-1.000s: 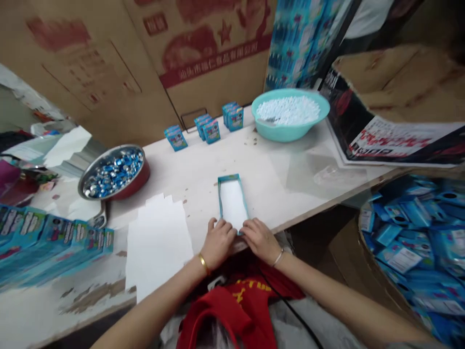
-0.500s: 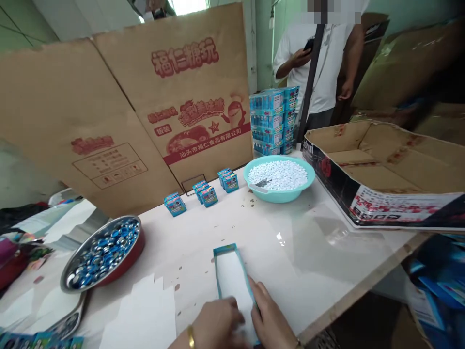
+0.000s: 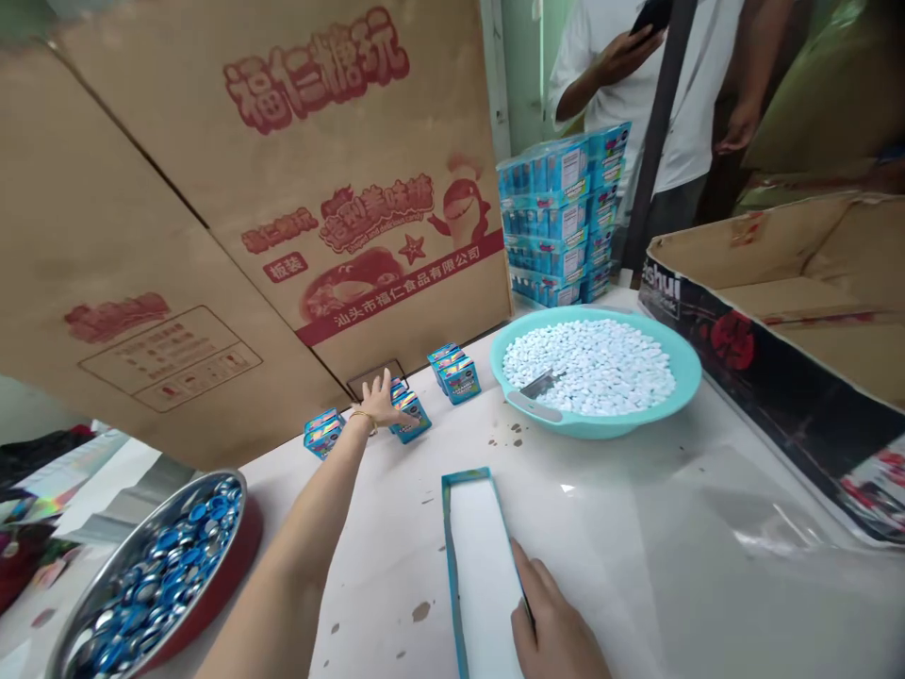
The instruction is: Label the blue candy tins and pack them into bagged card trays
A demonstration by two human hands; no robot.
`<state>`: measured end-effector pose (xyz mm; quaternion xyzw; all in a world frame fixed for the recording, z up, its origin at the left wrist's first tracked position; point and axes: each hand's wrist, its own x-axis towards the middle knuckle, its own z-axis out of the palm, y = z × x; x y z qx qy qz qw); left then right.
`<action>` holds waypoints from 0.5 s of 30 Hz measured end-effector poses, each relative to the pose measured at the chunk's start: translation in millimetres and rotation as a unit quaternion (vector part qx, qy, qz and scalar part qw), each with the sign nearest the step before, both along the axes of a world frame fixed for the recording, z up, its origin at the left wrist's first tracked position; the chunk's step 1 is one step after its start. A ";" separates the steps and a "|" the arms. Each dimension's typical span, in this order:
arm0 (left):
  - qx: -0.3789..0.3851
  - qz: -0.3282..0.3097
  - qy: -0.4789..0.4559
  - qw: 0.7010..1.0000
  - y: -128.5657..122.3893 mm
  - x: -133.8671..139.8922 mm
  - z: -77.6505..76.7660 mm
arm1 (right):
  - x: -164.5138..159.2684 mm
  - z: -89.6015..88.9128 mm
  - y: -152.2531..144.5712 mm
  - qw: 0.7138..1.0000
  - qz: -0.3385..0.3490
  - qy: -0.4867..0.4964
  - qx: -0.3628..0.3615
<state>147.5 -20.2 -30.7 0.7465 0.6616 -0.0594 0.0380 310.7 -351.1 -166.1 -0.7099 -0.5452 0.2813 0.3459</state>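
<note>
My left hand [image 3: 380,403] is stretched out to the middle group of small blue candy boxes [image 3: 411,415], its fingers spread over them; part of the group is hidden behind it. Further small boxes [image 3: 324,437] stand to its left, and another group [image 3: 456,374] to its right. My right hand [image 3: 558,618] grips the right wall of a long, open blue display box [image 3: 487,585] with a white inside. Its thumb is inside the wall and the fingers are outside. The box lies on the table, its near end out of view.
A turquoise basin [image 3: 600,426] holds white candies and a scoop [image 3: 541,401]. At left, a metal bowl [image 3: 244,556] contains blue and silver pieces. Wrapped blue boxes [image 3: 566,222] are stacked behind. A large carton [image 3: 396,311] borders the back; an open black box [image 3: 764,368] stands right. A person [image 3: 636,104] stands beyond.
My left hand has left the long display box and reached forward to the middle small boxes. My right hand stays on the display box's wall. The view has shifted closer.
</note>
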 end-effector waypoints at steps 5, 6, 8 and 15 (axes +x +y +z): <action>0.034 -0.058 -0.049 0.997 -0.5 -4.4 -0.7 | 7.8 14.7 3.7 0.999 0.020 -0.050 -0.009; 0.049 -0.072 -0.077 0.993 -8.2 -5.1 2.0 | 10.0 19.7 4.5 0.998 0.032 -0.057 -0.011; 0.077 -0.106 -0.171 0.977 -32.1 -6.8 8.8 | 13.6 28.5 6.7 0.996 0.051 -0.071 -0.017; -0.072 -0.230 -0.389 0.889 -148.2 2.8 23.1 | 17.1 39.6 10.5 0.994 0.049 -0.088 -0.043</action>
